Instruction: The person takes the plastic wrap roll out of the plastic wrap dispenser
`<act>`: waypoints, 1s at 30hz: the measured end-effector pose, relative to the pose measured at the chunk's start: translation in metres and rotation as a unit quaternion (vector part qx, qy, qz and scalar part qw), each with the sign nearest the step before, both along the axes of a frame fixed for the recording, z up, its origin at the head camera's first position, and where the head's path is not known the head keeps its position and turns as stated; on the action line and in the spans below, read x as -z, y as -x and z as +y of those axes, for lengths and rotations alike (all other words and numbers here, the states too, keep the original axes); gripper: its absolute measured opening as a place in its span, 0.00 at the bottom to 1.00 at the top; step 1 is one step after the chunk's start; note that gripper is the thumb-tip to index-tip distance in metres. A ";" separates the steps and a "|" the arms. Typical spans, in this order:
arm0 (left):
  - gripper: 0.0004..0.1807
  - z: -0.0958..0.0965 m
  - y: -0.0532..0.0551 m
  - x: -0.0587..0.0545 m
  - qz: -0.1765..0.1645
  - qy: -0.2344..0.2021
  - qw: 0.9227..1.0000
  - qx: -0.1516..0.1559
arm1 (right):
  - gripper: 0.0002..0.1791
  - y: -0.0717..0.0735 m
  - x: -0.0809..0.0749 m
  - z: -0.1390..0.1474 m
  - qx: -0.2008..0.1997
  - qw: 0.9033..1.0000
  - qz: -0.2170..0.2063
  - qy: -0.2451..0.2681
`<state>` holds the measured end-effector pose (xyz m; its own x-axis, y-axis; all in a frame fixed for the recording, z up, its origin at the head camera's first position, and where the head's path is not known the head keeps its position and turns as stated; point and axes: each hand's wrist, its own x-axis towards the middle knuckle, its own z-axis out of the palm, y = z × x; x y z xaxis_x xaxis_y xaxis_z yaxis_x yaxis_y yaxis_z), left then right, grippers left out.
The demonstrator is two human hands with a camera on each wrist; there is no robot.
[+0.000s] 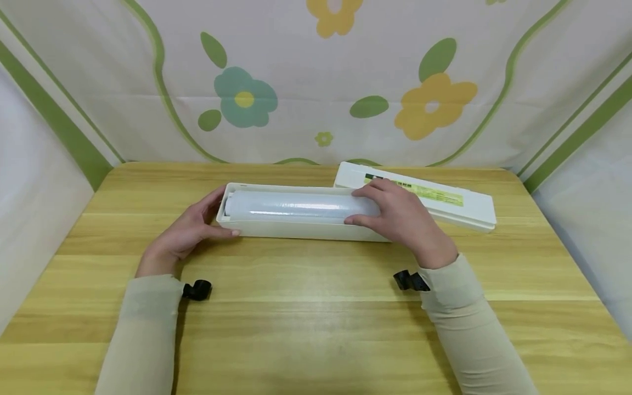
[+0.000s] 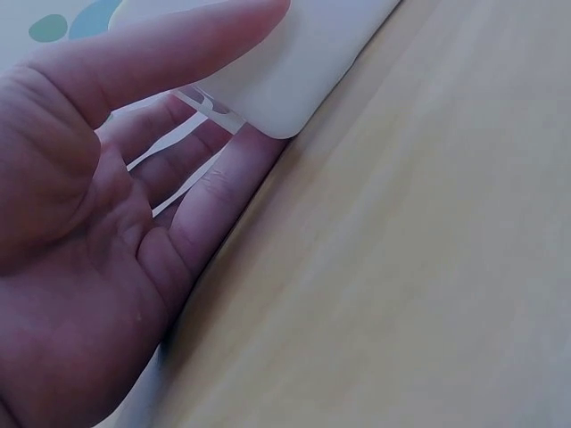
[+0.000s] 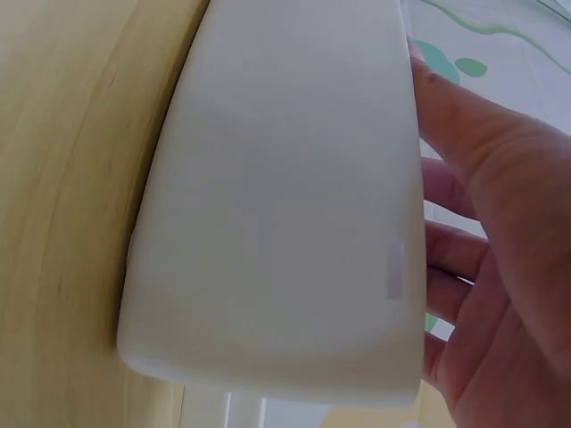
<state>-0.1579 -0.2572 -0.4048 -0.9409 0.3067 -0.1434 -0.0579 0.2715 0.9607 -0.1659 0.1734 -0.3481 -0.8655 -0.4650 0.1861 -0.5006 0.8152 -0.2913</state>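
Currently, a long off-white box [image 1: 306, 231] lies crosswise on the wooden desk [image 1: 306, 318], its top uncovered, with a shiny, translucent roll [image 1: 296, 206] lying lengthwise inside it. The left hand [image 1: 185, 233] holds the box's left end, its grip closed about the corner: the thumb rests against the front wall while the fingers reach round behind the end. At the other end, the right hand [image 1: 400, 214] comes in from above, its grip spanning the roll, thumb on the near side and fingertips by the far rim; the palm hides the roll's right tip. Behind the box and to its right, a flat white lid-like piece [image 1: 469, 211] lies slanted, bearing a yellow-green label [image 1: 439, 195], partly covered by the right hand. A pale cloth [image 1: 306, 71] printed with flowers and leaves hangs beyond the desk.
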 end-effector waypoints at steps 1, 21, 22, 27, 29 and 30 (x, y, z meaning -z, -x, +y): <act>0.59 0.000 0.000 0.000 -0.001 -0.001 1.000 -0.003 | 0.34 0.000 -0.001 -0.001 0.002 1.000 -0.002 -0.002; 0.58 0.002 -0.001 -0.001 0.002 0.001 1.000 -0.004 | 0.42 0.001 -0.011 -0.021 0.024 0.994 -0.045 -0.093; 0.58 0.001 -0.001 -0.001 0.003 0.002 1.000 -0.005 | 0.43 0.001 -0.011 -0.022 0.024 0.994 -0.050 -0.094; 0.57 0.002 -0.001 0.000 0.006 0.002 1.000 -0.006 | 0.43 0.004 -0.011 -0.023 0.015 0.993 -0.071 -0.089; 0.57 0.002 -0.001 0.000 0.006 0.003 1.000 -0.008 | 0.42 0.006 -0.011 -0.023 0.010 0.993 -0.073 -0.087; 0.58 0.002 -0.001 0.000 0.006 0.003 1.000 -0.010 | 0.42 0.007 -0.011 -0.023 0.008 0.993 -0.073 -0.087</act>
